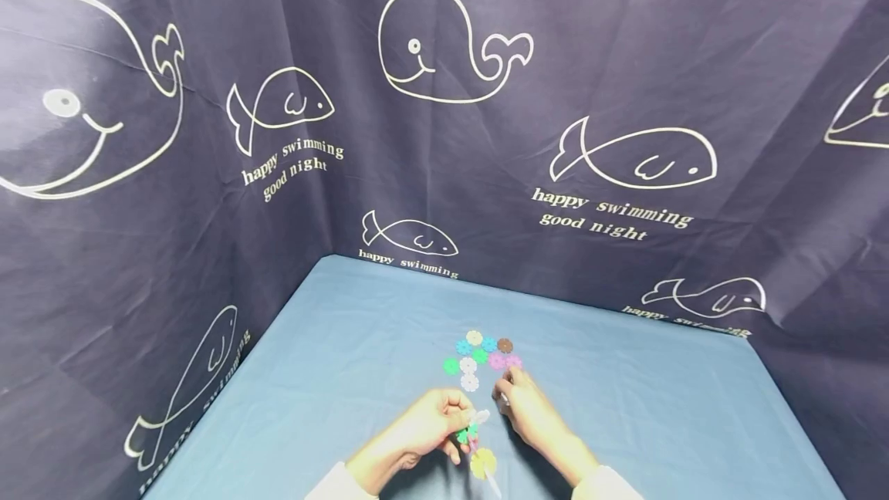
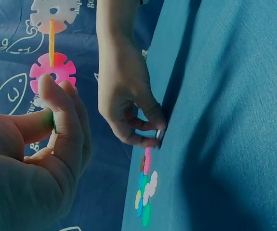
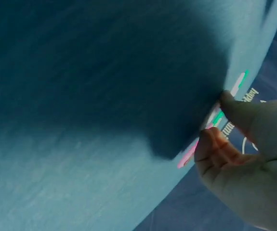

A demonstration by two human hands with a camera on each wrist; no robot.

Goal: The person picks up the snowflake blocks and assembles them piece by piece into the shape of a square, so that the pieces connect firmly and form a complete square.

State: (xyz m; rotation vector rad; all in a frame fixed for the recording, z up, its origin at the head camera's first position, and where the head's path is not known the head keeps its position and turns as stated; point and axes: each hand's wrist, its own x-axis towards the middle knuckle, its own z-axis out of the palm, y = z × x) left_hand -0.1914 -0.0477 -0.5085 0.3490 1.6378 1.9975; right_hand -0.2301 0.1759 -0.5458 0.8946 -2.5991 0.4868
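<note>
My left hand (image 1: 437,419) holds a joined piece of notched, flower-shaped plastic discs between thumb and fingers. In the head view a green disc (image 1: 463,435) shows at the fingertips, and a yellow disc (image 1: 481,464) hangs nearer to me. The left wrist view shows a pink disc (image 2: 65,66), a yellow disc edge-on (image 2: 51,41) and a whitish disc (image 2: 66,8) in line; the fingers hide part of the piece. To the right, my right hand (image 1: 531,407) pinches a white disc (image 2: 159,134) by its edge, low over the blue cloth.
Loose discs lie in a cluster on the blue cloth (image 1: 361,330) beyond the hands: a brown disc (image 1: 505,346), a cream disc (image 1: 474,338), a green disc (image 1: 451,366), a white disc (image 1: 470,383) and several others. A dark printed curtain (image 1: 486,153) stands behind and at the left.
</note>
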